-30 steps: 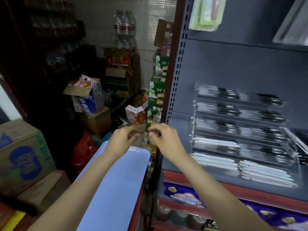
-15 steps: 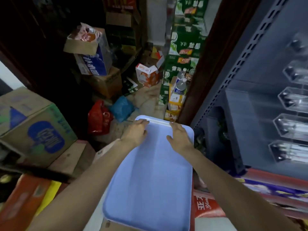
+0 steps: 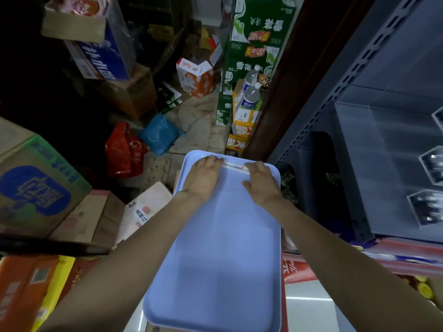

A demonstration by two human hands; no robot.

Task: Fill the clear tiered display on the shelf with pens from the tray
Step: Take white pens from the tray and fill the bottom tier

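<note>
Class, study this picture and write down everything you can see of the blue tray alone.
The tray is a pale blue rectangle with rounded corners and a low raised rim, and looks like smooth plastic. It lies flat, long side running away from the viewer, beside the shelf unit. Its surface is bare except at the far end, where pens lie along the rim. The left hand and right hand rest there on them.

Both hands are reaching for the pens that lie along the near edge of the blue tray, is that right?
Not quite: the head view shows the pens along the far edge of the blue tray, not the near one. The left hand and right hand are indeed both on them there.
</note>
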